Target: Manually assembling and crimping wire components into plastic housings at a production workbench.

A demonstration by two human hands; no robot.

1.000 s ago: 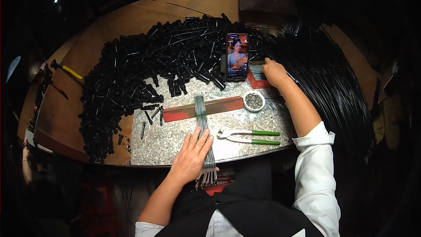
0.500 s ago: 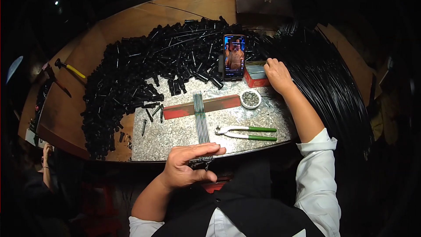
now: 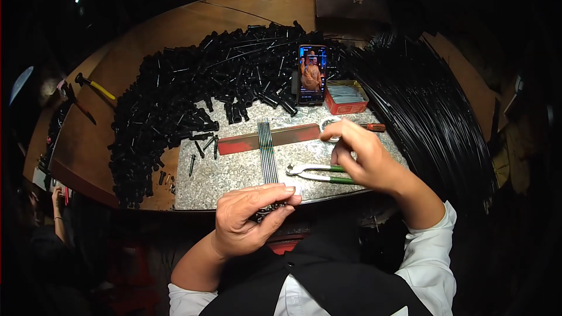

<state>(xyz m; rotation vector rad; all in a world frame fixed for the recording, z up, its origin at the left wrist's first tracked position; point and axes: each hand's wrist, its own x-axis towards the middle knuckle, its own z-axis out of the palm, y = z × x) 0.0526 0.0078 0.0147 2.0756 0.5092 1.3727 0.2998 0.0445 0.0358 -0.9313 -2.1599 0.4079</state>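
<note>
My left hand (image 3: 249, 219) is closed around the near ends of several thin metal rods (image 3: 268, 158), at the front edge of a speckled stone slab (image 3: 205, 181). Dark pieces show between its fingers and thumb. The rods lie side by side across a worn red bar (image 3: 237, 143). Over the right of the slab, my right hand (image 3: 374, 161) is curled with its fingers bent; what it may pinch cannot be made out. It partly covers a small white bowl (image 3: 326, 125) of tiny metal bits and the green handles of pincers (image 3: 304, 171).
A large heap of black tubular parts (image 3: 175, 99) fills the left and back. A lit phone (image 3: 313, 76) stands by a red box (image 3: 348, 107). Long black rods (image 3: 433, 105) lie right. A red-handled tool (image 3: 374, 127) and yellow-handled hammer (image 3: 96, 88) lie apart. Another person's hand (image 3: 57, 198) shows far left.
My right hand has come away from the red box, toward me and left, to beside the bowl and pincers. My left hand's fingers and thumb have drawn closer together around the rods.
</note>
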